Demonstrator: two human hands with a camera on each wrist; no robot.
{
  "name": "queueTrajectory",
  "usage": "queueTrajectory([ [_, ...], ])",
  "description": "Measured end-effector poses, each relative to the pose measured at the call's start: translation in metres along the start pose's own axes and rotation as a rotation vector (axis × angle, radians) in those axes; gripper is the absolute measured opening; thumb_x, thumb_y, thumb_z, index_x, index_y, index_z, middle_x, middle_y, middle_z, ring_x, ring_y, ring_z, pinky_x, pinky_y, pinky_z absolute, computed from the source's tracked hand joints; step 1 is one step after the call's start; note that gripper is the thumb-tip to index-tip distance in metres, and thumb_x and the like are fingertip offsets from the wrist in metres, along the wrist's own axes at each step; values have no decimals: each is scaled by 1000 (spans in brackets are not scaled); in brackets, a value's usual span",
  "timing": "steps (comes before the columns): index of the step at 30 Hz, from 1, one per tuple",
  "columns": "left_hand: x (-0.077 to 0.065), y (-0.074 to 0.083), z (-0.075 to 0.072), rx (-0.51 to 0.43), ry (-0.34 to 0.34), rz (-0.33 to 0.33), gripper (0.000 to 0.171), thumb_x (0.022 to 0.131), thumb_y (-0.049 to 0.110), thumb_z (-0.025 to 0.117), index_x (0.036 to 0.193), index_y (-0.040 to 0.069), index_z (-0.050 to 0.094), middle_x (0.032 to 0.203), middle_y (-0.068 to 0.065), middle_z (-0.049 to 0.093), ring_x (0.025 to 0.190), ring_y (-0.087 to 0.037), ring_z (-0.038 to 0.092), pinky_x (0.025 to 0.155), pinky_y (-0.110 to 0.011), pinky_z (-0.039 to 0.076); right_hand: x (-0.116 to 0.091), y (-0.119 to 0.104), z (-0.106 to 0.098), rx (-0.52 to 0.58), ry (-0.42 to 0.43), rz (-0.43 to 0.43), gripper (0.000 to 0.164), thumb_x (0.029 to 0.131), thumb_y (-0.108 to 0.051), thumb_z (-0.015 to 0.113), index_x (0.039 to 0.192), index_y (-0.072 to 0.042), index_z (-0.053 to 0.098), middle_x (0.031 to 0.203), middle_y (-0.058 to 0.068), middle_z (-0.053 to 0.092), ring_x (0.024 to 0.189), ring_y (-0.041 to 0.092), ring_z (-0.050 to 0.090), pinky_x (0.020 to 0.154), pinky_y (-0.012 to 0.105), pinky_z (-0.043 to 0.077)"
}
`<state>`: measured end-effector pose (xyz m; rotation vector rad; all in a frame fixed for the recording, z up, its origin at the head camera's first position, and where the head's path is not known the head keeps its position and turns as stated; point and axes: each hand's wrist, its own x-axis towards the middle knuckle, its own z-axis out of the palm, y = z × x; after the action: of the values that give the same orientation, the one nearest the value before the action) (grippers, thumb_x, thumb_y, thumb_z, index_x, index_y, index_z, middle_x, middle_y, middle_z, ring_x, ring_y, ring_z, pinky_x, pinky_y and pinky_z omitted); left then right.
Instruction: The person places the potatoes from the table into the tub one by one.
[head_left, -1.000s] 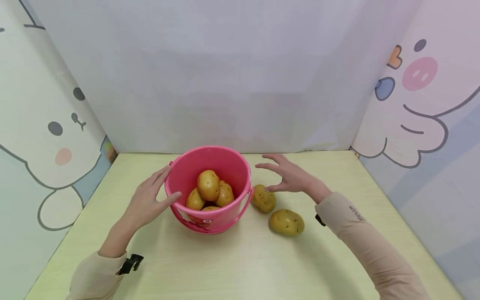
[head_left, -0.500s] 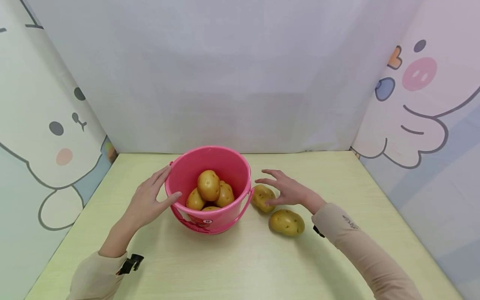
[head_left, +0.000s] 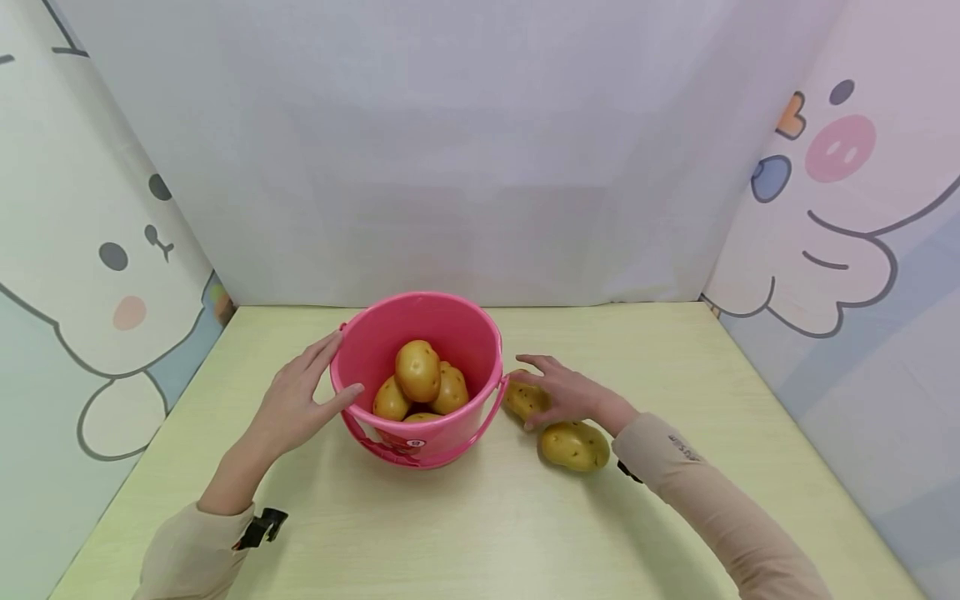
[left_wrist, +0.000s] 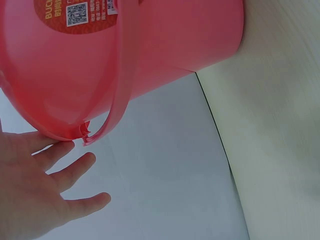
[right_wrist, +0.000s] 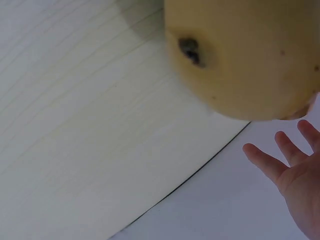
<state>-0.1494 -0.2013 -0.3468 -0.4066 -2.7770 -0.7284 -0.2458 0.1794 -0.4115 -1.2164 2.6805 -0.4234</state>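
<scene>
A pink bucket (head_left: 450, 433) with several potatoes (head_left: 417, 371) inside stands in the middle of the table in the head view. My left hand (head_left: 292, 408) rests at its left rim, thumb spread toward the near edge. In the left wrist view the fingers (left_wrist: 75, 172) of that hand are extended, some touching the rim by the handle joint. To the bucket's right, my right hand (head_left: 566, 392) hovers over a potato (head_left: 525, 402), partly covering it, fingers spread. Closer to me lies another potato (head_left: 574, 446). A potato (right_wrist: 245, 55) looms large in the right wrist view, beyond the extended fingers (right_wrist: 265, 162).
The bucket's pink handle (head_left: 491, 417) hangs down along its near side. A pale wooden table (head_left: 450, 533) lies beneath everything. A plain white backdrop (head_left: 465, 167) closes the far side, and cartoon-printed panels (head_left: 840, 250) flank the table left and right.
My right hand has come down and toward me, lower over the potato beside the bucket. My left hand, the bucket and the potatoes stay where they were.
</scene>
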Motion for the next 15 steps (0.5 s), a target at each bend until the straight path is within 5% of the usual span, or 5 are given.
queueTrajectory([
  [15, 0, 1, 0, -1, -6, -4, 76, 80, 43, 58, 139, 7, 25, 137, -16, 29, 118, -37, 30, 84, -62, 31, 7, -1, 9, 24, -57, 42, 70, 69, -44, 71, 130, -34, 38, 141, 9, 21, 123, 27, 25, 92, 47, 33],
])
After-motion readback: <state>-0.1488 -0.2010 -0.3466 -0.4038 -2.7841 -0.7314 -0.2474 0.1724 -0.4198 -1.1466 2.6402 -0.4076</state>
